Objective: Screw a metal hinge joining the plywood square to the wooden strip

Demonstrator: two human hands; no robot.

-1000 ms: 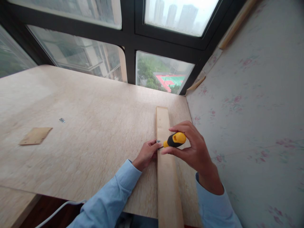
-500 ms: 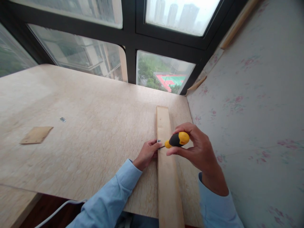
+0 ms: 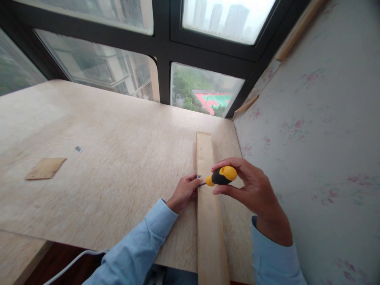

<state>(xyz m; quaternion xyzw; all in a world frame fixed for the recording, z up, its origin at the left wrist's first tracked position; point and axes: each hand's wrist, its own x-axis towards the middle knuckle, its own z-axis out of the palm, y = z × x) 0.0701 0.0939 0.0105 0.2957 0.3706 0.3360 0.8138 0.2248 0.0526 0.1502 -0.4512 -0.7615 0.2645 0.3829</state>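
Grips the screwdriver (image 3: 225, 175) with curled right hand (image 3: 252, 187), just below and right of frame centre, its shaft (image 3: 203, 184) aimed leftward across the upright-running board (image 3: 209, 229), toward the metal piece (image 3: 198, 176) pinched by nearer left hand (image 3: 181, 193).

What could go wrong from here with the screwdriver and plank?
1. The screwdriver in the right hand is tilted, its far end close by the left hand; a slip might jab that hand.
2. The left thumb presses by the metal piece at the edge of the plank; if it eases off, the piece could shift.
3. The plank runs past the countertop's near edge; a bump there might move it.
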